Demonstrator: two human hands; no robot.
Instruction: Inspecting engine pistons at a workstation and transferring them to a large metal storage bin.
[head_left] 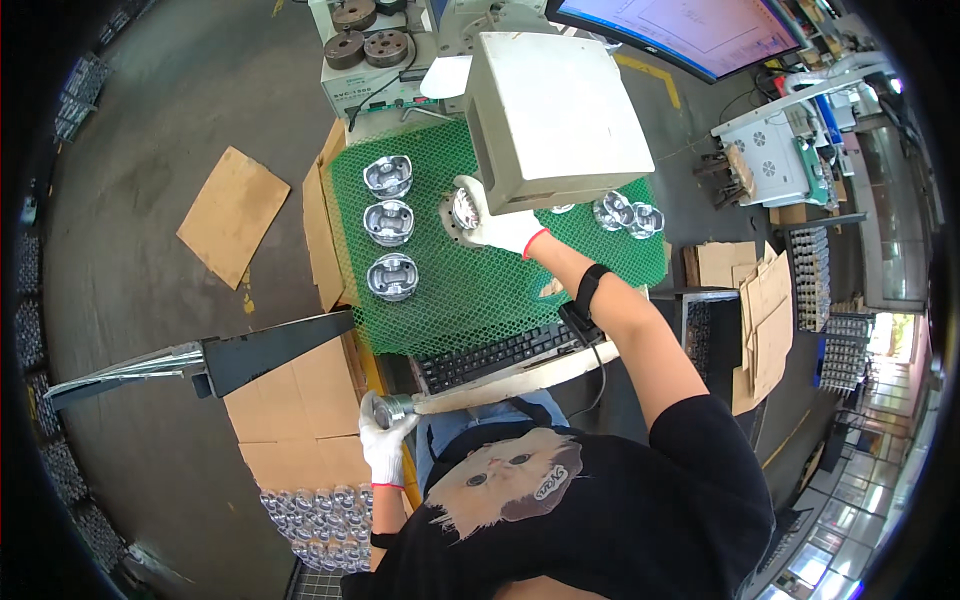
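Note:
In a white glove, my left hand (381,440) is closed round a silver metal piston (399,406), low at the left by the bench's front edge. My right hand (499,228), also gloved, reaches across a green mesh mat (450,300). Its fingers grip another piston (465,211), which is at a round metal fixture (448,222) beside a boxy cream machine housing (560,110). The housing overhangs part of that hand. Three pistons stand in a column on the mat's left, the middle one (388,222) among them. Several more pistons (628,213) sit at the right.
A black keyboard (500,352) lies along the near edge. A monitor (690,30) rises at the far right, and round metal weights (386,48) rest on a box at the back. Many pistons (320,520) fill a spot at lower left, beside cardboard (290,400).

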